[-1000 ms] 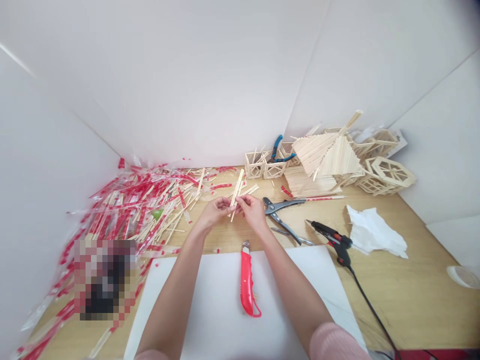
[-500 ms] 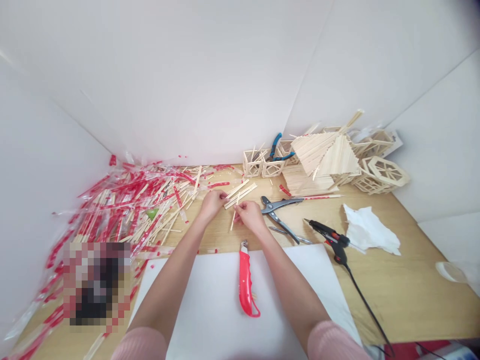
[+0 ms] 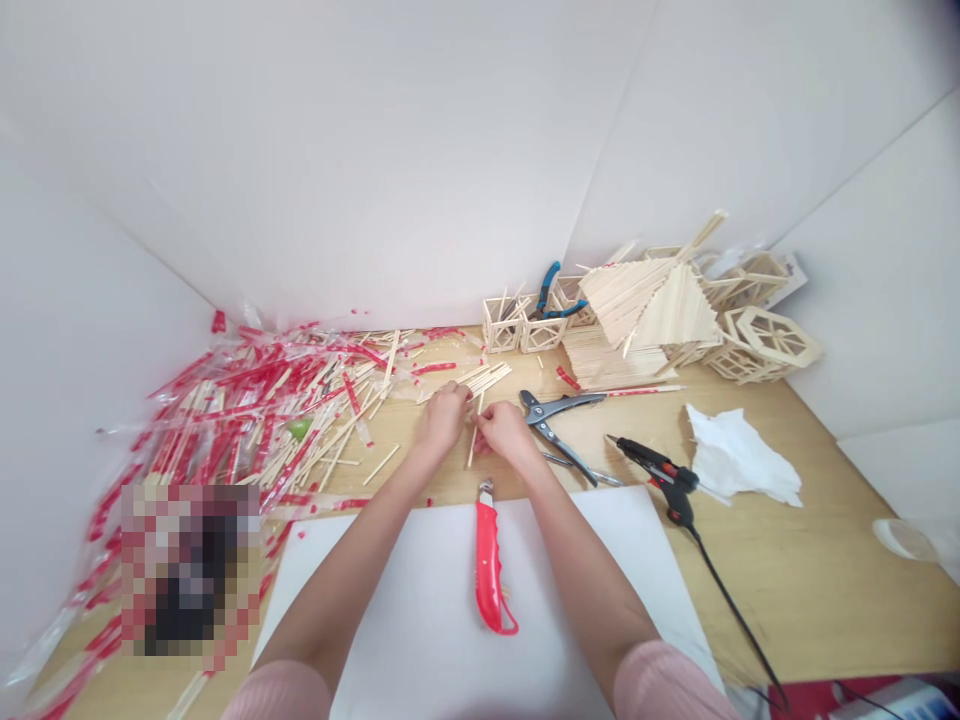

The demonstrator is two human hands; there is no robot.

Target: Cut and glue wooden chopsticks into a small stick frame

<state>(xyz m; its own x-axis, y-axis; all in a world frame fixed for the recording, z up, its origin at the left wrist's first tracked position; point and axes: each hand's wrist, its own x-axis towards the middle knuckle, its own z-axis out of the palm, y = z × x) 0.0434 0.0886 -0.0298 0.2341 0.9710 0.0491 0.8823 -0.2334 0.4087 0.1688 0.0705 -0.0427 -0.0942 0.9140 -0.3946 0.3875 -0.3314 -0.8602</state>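
My right hand [image 3: 504,430] pinches a short thin wooden stick [image 3: 472,447], which stands nearly upright in view with its lower end close to the table. My left hand [image 3: 445,416] is beside it, fingers bent together near the stick's upper part; what they grip, if anything, is hidden. Just beyond both hands lies a small bunch of cut wooden sticks [image 3: 491,380]. Another single stick [image 3: 381,465] rests on the table left of my left forearm. A red-handled cutter [image 3: 491,575] lies on the white sheet [image 3: 420,620] between my forearms.
Grey pliers [image 3: 551,425] and a black glue gun [image 3: 660,470] with a cable lie to the right, near crumpled white tissue [image 3: 739,455]. Wrappers and sticks [image 3: 247,400] heap at left. Wooden frames [image 3: 544,335], blue-handled pliers [image 3: 551,290] and stick panels [image 3: 630,305] stand at back.
My left hand has moved right, closer to my right hand and the stick. The single stick beside my left forearm has come into view. My right hand stays nearly in place.
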